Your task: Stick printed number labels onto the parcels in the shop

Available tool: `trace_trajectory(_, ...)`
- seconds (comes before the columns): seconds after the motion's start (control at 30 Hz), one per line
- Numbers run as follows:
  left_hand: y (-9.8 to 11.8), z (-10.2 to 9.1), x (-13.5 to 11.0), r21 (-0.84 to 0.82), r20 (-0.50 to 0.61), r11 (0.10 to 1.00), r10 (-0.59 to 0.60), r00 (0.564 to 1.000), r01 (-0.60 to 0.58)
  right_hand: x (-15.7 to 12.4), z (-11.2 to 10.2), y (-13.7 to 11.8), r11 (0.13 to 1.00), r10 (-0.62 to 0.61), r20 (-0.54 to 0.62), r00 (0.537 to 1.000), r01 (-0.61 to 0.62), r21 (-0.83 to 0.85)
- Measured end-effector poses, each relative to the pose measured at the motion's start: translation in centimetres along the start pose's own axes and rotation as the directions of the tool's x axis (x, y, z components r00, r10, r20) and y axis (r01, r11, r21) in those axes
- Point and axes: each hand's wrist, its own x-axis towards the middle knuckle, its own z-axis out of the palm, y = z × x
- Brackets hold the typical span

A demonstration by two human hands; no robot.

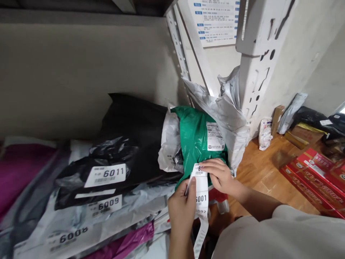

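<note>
1. Left hand point(182, 208) pinches the label strip point(201, 197) at mid-length; the strip's lower end hangs free.
2. Right hand point(219, 175) lies with its fingers over the strip's top end, on the green parcel point(194, 138); whether it grips, cannot tell.
3. Black parcel point(126, 140), tagged 6011, lies to the left.

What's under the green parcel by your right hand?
A red-and-white item peeks out under the green parcel; the right hand, left hand and label strip cover the rest, so what it is cannot be told.
</note>
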Motion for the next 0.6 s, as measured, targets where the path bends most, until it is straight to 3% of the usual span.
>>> trace_trajectory(0.17,0.6,0.2,-0.3,0.024,-0.003,0.999,-0.043,0.999,0.044,-0.8,1.7,1.4,0.993,-0.007,0.221,0.975,0.033,-0.115)
trace_trajectory(0.3,0.8,-1.5,-3.0,-0.007,0.104,0.993,-0.114,0.988,0.115,-1.1,1.8,2.4,0.991,0.041,0.305,0.951,0.001,-0.134)
trace_trajectory(0.37,0.6,-3.0,-4.9,-0.015,0.010,0.984,-0.179,0.984,0.179,-1.1,1.1,2.1,0.998,0.028,0.280,0.960,-0.011,-0.062)
trace_trajectory(0.43,0.5,-4.3,-6.5,-0.041,-0.192,0.965,-0.261,0.946,0.258,-1.0,0.1,0.8,0.999,0.038,0.145,0.989,-0.043,0.029)
trace_trajectory(0.5,0.4,-5.0,-7.4,-0.113,-0.315,0.949,-0.314,0.896,0.293,-1.3,-0.5,-1.2,0.985,0.093,-0.006,0.996,-0.091,0.147)
trace_trajectory(0.53,0.4,-5.0,-7.6,-0.171,-0.324,0.941,-0.334,0.885,0.292,-1.6,-0.7,-2.4,0.968,0.127,-0.018,0.992,-0.120,0.222)
trace_trajectory(0.6,0.4,-4.5,-7.6,-0.318,-0.304,0.907,-0.374,0.876,0.277,-2.5,-0.3,-4.7,0.901,0.183,0.136,0.974,-0.222,0.374)
